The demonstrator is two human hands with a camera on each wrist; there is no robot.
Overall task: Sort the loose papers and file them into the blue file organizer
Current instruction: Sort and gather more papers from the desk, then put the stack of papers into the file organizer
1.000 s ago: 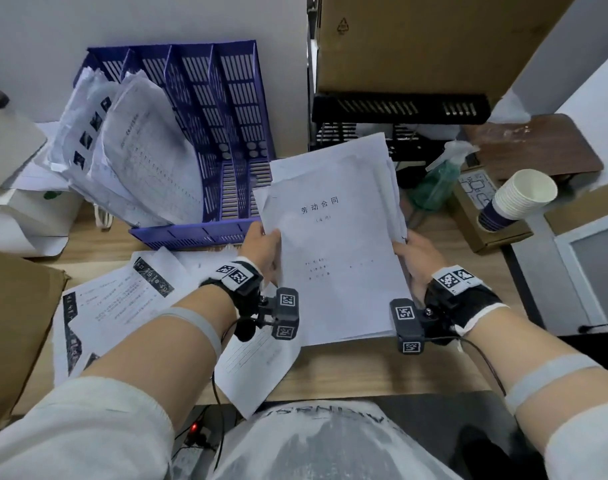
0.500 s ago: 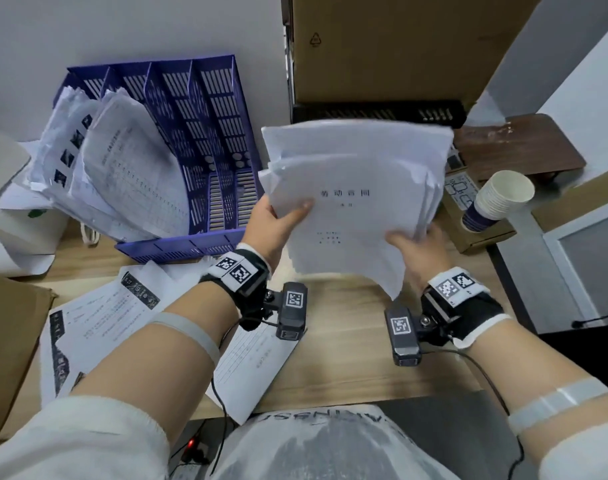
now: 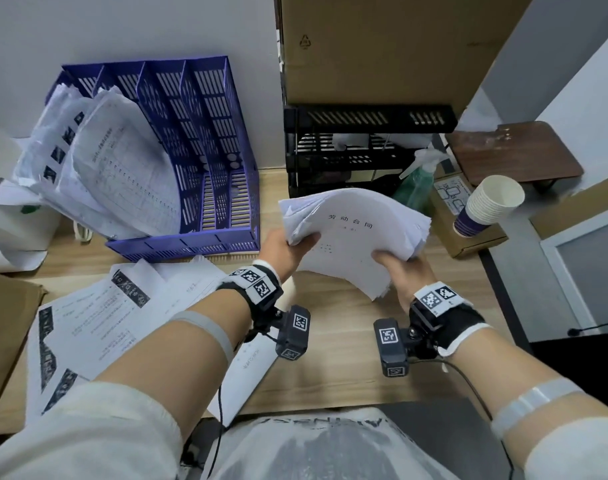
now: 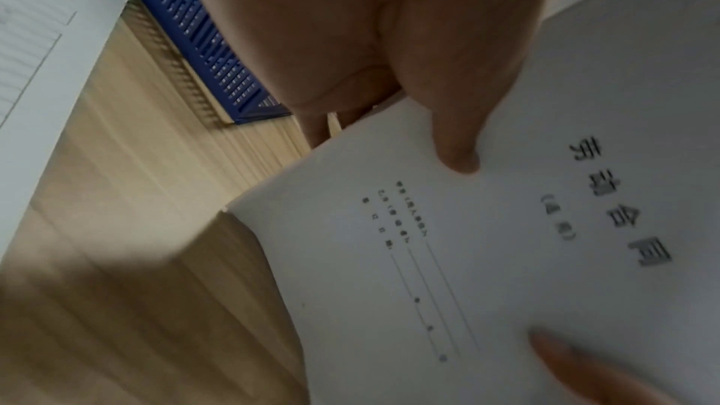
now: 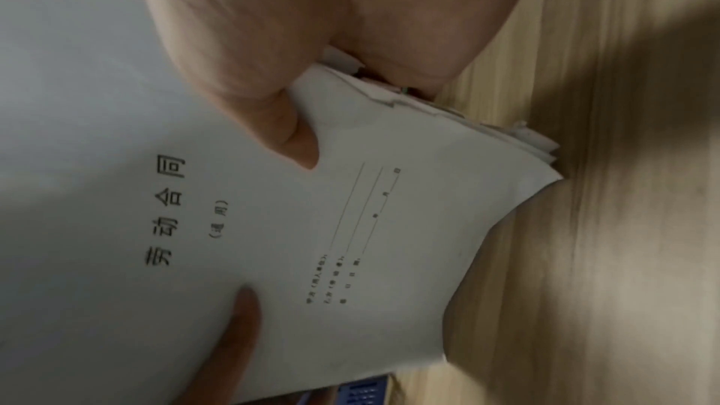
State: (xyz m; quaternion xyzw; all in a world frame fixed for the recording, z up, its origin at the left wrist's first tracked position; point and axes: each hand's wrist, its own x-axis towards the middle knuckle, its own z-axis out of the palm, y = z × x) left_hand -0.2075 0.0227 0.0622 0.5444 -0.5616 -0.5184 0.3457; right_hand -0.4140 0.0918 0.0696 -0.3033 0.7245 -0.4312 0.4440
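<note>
I hold a thick stack of white papers (image 3: 358,237) over the wooden desk, its top sheet a printed cover page (image 4: 506,242) (image 5: 233,211). My left hand (image 3: 288,245) grips the stack's left edge, thumb on top. My right hand (image 3: 399,268) grips its near right corner, thumb pressing the top sheet (image 5: 273,122). The stack bends and tilts. The blue file organizer (image 3: 205,161) stands to the left against the wall; its left slots hold curled papers (image 3: 119,174), its right slots look empty. More loose papers (image 3: 115,317) lie on the desk under my left forearm.
A black mesh tray (image 3: 361,147) and a large cardboard box (image 3: 382,50) stand behind the stack. A green spray bottle (image 3: 416,181), stacked paper cups (image 3: 489,206) on a small box and a dark wooden board (image 3: 513,154) sit at the right. Brown cardboard (image 3: 4,337) lies far left.
The stack rose off the desk, then came down and turned flatter and bent. Both hands have kept their grip on it throughout.
</note>
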